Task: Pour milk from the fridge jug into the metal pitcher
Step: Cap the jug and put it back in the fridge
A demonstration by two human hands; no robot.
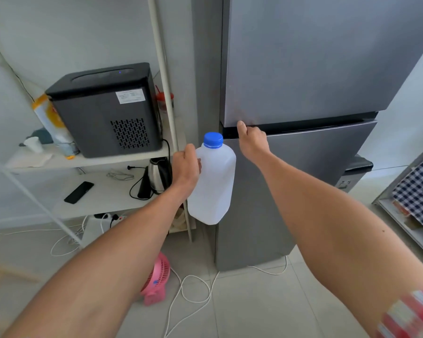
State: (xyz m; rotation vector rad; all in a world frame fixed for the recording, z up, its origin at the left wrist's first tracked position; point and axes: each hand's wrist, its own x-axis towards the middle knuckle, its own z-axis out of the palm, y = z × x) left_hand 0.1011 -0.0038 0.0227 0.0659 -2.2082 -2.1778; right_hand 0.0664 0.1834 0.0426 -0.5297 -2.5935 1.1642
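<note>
A white plastic milk jug (213, 181) with a blue screw cap (213, 140) hangs upright in front of the grey fridge (315, 69). My left hand (187, 167) grips its handle from the left. My right hand (252, 140) rests on the dark gap between the upper and lower fridge doors, fingers curled into the recess at the bottom edge of the upper door, thumb up against it. Both doors look closed. No metal pitcher is in view.
Left of the fridge stands a white shelf rack (91, 162) with a black appliance (108, 111), a steel kettle (158, 176) and a phone (78, 192). A pink fan (156, 281) and white cables (191, 291) lie on the tiled floor. A checked cloth (418, 191) hangs at right.
</note>
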